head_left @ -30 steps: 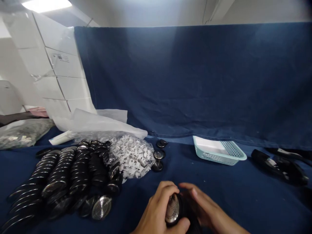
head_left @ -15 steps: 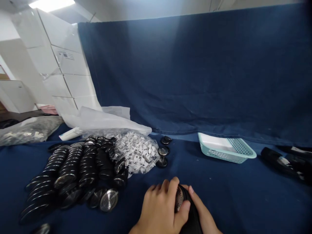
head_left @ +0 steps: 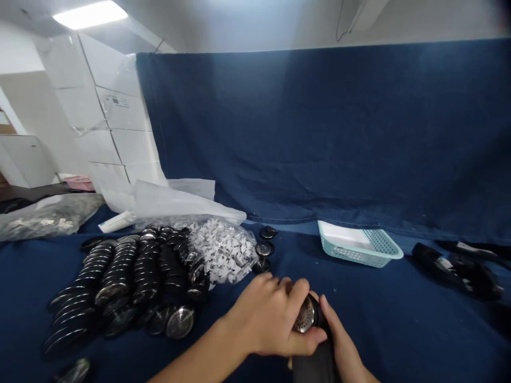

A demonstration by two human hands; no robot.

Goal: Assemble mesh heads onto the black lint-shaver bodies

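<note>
My left hand is closed over a round perforated metal cap, fingers across its top and thumb along its near side. The cap lies against the upper end of a black elongated housing. My right hand grips the right side of this housing, with its fingers partly hidden behind it. To the left, rows of stacked black-rimmed caps lie on the blue cloth. One cap with a perforated metal face faces up at the front of the stacks.
A clear bag of small white pieces lies beyond my left hand, with a few loose caps beside it. A light green basket holds white paper. Black items lie at the right. White boxes stand behind, left.
My hands and the black housing have moved slightly up and to the right, and more of my left forearm shows. The camera view has shifted a little.
</note>
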